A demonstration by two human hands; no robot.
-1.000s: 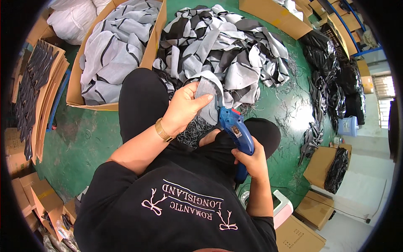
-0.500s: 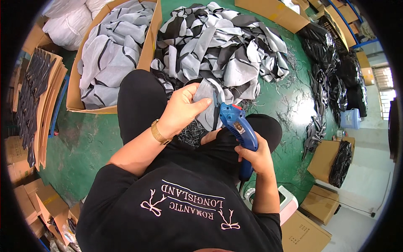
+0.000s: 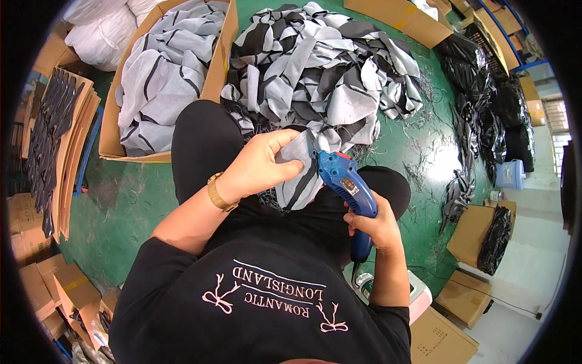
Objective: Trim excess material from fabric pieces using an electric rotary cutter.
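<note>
My right hand (image 3: 374, 223) is wrapped round the handle of blue electric scissors (image 3: 348, 185) with a red switch on top. A cord leaves the tool's lower end. Between thumb and fingers, my left hand (image 3: 262, 162) pinches a grey fabric piece (image 3: 298, 167) that has a black strip across it. The scissors' head meets the right edge of that fabric, and the blades are mostly hidden there. Just beyond my hands, the grey-and-black fabric pile (image 3: 303, 79) lies on the floor, with thin trimmings around its edge.
A cardboard box (image 3: 227, 51) full of grey fabric stands at my left knee. Flat cardboard with black strips (image 3: 57, 133) is farther left. Black plastic bags (image 3: 467, 67), a blue bucket (image 3: 509, 174) and cartons (image 3: 464, 297) line the right side. Loose threads litter the green floor (image 3: 418, 145).
My left hand has moved slightly left and down, and the fabric has turned and hangs lower. The scissors remain at its edge, with my right hand shifted slightly right.
</note>
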